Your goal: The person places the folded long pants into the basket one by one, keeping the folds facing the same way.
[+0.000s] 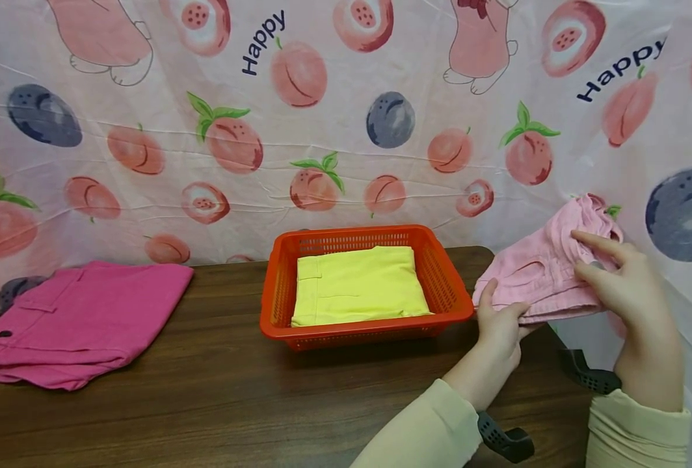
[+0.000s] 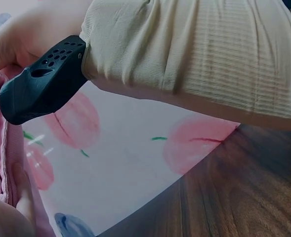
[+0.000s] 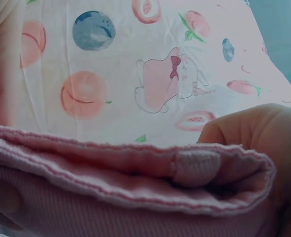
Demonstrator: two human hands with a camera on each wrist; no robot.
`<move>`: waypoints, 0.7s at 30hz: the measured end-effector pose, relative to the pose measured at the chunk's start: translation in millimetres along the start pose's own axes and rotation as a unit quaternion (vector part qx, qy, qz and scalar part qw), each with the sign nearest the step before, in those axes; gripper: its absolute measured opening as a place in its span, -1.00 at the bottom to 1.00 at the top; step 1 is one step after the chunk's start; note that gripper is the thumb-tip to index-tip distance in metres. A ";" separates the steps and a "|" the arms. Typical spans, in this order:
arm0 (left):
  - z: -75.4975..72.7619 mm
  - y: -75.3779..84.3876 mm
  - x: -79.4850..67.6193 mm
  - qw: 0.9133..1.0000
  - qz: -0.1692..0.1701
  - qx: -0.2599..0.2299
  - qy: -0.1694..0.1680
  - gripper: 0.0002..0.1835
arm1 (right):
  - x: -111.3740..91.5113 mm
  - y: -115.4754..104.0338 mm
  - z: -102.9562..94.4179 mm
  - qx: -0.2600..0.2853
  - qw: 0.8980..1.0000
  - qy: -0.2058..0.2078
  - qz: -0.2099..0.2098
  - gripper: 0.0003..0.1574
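Note:
Light pink trousers point(image 1: 547, 263), folded into a thick bundle, are held up at the right end of the table by both hands. My left hand point(image 1: 498, 331) pinches their lower left corner, thumb in front. On the right side, my right hand point(image 1: 627, 279) grips the bundle between thumb and fingers. The right wrist view shows a stitched double edge of the pink cloth point(image 3: 135, 185) close up. Left of the hands, an orange basket point(image 1: 366, 330) contains folded yellow trousers point(image 1: 360, 286).
Folded dark pink trousers point(image 1: 94, 312) lie at the table's left. The brown wooden table point(image 1: 235, 403) ends at the right, beneath the hands. A fruit-patterned sheet point(image 1: 346, 97) hangs behind and along the right side.

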State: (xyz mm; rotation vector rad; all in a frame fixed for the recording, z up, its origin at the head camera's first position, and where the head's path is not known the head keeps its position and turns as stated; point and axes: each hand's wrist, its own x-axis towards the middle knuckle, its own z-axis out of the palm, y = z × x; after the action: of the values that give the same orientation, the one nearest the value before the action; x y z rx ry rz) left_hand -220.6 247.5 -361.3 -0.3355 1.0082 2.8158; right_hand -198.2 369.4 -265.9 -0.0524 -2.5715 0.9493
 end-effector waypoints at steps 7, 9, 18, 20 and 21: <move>5.2 6.4 -2.8 1.000 0.009 -0.001 -0.025 -0.26 | -7.7 -8.8 -3.8 -0.015 0.998 0.063 0.003 -0.34; 6.2 9.3 -3.4 0.999 0.012 0.002 -0.030 -0.26 | -9.0 -10.3 -4.4 -0.019 0.997 0.080 -0.002 -0.34; 4.8 16.7 -4.4 0.998 0.033 0.004 -0.047 -0.28 | -14.2 -17.8 -3.3 -0.015 0.994 0.111 -0.021 -0.35; 4.3 17.1 -4.5 0.998 0.033 0.003 -0.050 -0.29 | -15.5 -19.9 -2.5 -0.011 0.992 0.122 -0.026 -0.36; 4.4 17.7 -4.6 0.998 0.033 0.002 -0.053 -0.29 | -16.1 -21.0 -2.0 -0.009 0.991 0.131 -0.028 -0.36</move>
State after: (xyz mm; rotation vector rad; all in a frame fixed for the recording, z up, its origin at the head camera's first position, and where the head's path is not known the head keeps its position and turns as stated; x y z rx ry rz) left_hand -220.3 236.5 -346.1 -0.1539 1.0193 2.8559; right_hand -180.5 351.7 -256.9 -0.1016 -2.3282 0.8370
